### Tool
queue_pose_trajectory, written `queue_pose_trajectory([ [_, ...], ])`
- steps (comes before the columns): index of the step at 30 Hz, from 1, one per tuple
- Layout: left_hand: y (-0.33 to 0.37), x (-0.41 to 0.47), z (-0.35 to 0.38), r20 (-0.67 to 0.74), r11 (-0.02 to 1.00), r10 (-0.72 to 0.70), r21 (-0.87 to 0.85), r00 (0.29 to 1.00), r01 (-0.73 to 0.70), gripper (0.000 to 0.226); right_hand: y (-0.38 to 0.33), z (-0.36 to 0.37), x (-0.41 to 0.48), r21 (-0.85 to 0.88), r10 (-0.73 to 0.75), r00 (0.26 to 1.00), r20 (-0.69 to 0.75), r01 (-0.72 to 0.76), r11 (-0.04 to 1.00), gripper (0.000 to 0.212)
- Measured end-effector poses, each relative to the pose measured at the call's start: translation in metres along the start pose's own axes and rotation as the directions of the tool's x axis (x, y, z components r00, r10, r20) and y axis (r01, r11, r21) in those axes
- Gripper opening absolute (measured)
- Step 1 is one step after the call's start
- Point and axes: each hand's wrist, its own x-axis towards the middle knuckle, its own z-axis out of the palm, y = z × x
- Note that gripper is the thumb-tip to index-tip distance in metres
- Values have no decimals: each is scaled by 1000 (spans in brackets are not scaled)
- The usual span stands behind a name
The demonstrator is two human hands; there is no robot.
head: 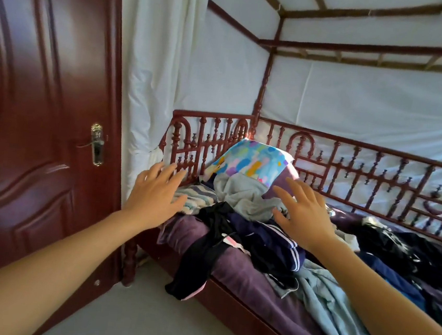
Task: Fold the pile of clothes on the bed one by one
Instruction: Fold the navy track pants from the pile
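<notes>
Head: two hands open over one clothes pile

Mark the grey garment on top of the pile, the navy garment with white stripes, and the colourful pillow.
grey garment [244, 197], head view, on its crumpled middle.
navy garment with white stripes [256, 234], head view, on the dark cloth beside the stripes.
colourful pillow [253, 161], head view, on its patterned face.

Glossy red wooden door, shiny metal handle, matt purple bedsheet, soft crumpled cloth clothes.
</notes>
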Motion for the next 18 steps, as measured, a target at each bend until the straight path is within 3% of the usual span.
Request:
queue_pose_trajectory([
  [3,-6,45,17,-35,999,-4,-42,999,3,55,10,22,39,23,34,999,-9,-34,999,52],
  [8,-18,93,71,22,998,43,-56,999,-41,55,18,67,78,31,-3,1000,18,2,1000,44],
  [18,-35,236,171,60,979,110,-176,992,-98,54,84,137,162,-138,223,963,149,-203,969,51],
])
